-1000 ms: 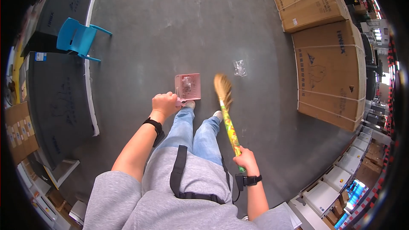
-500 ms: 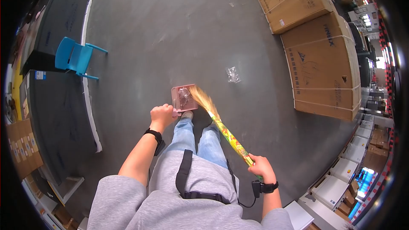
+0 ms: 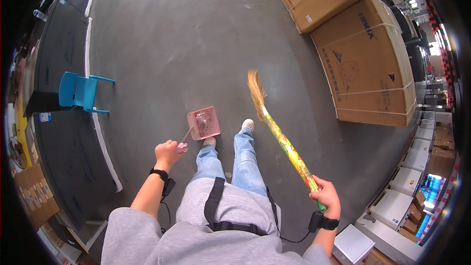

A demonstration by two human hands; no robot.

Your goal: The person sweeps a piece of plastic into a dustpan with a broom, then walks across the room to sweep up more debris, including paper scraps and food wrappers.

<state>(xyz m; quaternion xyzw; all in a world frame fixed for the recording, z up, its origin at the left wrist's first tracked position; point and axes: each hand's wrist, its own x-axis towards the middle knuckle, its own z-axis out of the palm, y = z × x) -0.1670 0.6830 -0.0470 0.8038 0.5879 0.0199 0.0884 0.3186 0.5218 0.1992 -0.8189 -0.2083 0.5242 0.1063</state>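
Clasping the pink dustpan point(image 3: 214, 130) in your left grip point(image 3: 167, 153) and the broom point(image 3: 289, 149) in your right grip point(image 3: 326, 196), you might spill the crumpled clear plastic point(image 3: 202, 119), which lies in the dustpan just beyond your left shoe point(image 3: 209, 141), if you tilted the dustpan too far forward.

Left hand point(image 3: 168, 154) grips pink dustpan point(image 3: 213, 128), clear crumpled scrap point(image 3: 202, 119) inside; right hand point(image 3: 327, 197) grips straw broom point(image 3: 282, 142)
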